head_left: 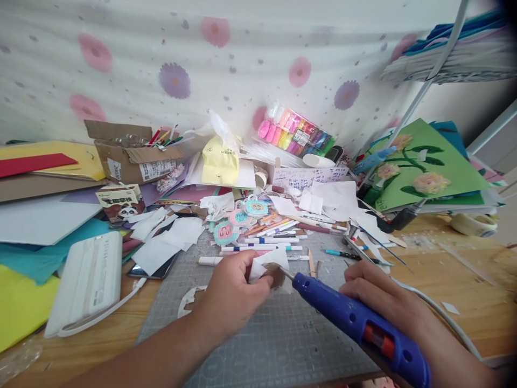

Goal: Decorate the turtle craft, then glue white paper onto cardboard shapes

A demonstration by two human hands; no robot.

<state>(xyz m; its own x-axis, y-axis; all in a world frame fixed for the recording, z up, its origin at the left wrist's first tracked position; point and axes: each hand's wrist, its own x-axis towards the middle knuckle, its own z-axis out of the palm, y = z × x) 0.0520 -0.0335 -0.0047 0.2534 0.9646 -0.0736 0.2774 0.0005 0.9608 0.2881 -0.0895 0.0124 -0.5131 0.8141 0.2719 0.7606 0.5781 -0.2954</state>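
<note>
My left hand point(238, 288) pinches a folded piece of white paper point(262, 264) with a small brown cardboard piece point(275, 276) against it. In my right hand point(388, 302) is a blue hot glue gun point(343, 307), its metal nozzle pointing left at the cardboard. The nozzle tip is at the cardboard's edge; I cannot tell whether it touches. Both hands are above a grey cutting mat point(258, 345). A ragged white paper cutout point(188, 299) lies on the mat beside my left wrist. Just beyond the hands are several white markers point(262, 248) and small pastel paper shapes point(241, 216).
At left, a white power bank point(89, 280) with a cable lies near a panda-printed box point(120, 203). Behind stand a cardboard box point(135, 156) of pens and a colourful clay pack point(299, 132). Green paper with flowers point(440, 161) leans at right, by a tape roll point(473, 224).
</note>
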